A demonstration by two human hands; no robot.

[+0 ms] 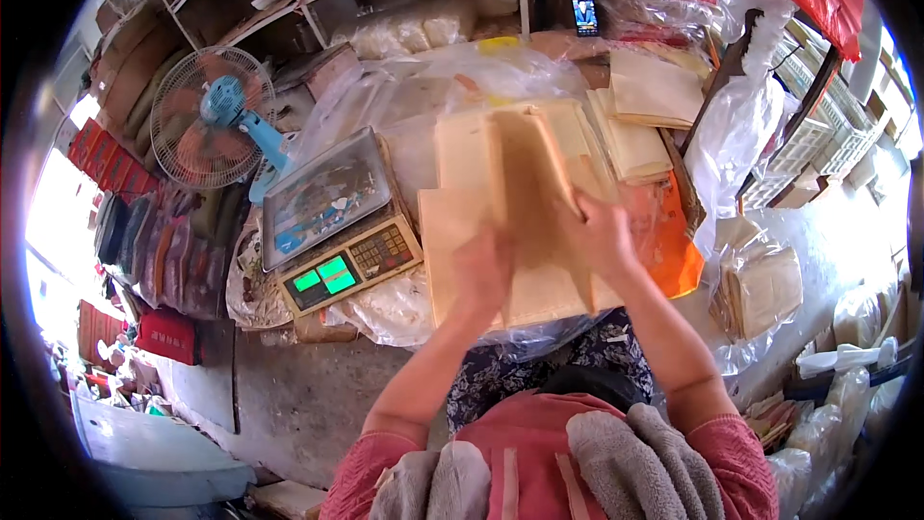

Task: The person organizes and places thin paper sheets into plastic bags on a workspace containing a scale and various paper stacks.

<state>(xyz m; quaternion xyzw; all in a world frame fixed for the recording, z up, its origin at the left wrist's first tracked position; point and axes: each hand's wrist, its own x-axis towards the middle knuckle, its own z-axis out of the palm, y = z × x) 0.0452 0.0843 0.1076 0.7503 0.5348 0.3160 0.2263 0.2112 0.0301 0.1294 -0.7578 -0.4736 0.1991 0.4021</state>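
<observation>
Several thin cream-coloured sheets [533, 180] stand on edge between my hands, parted into two upright sides. My right hand [605, 232] grips the right side, thumb near its outer edge. At the left side is my left hand [485, 271], blurred by motion but closed about the sheets. Beneath them a flat stack of similar sheets [455, 235] rests on the plastic-covered table before me. More cream sheets [635, 148] lie in piles to the right, partly on an orange plastic bag [675, 238].
Left of the stack sits a digital scale [354, 267] with a metal tray [325, 195]. Behind it stands a blue table fan [224, 105]. A lit phone [585, 14] leans at the back. Clear plastic [740, 130] hangs at right, above a wrapped sheet bundle [761, 285].
</observation>
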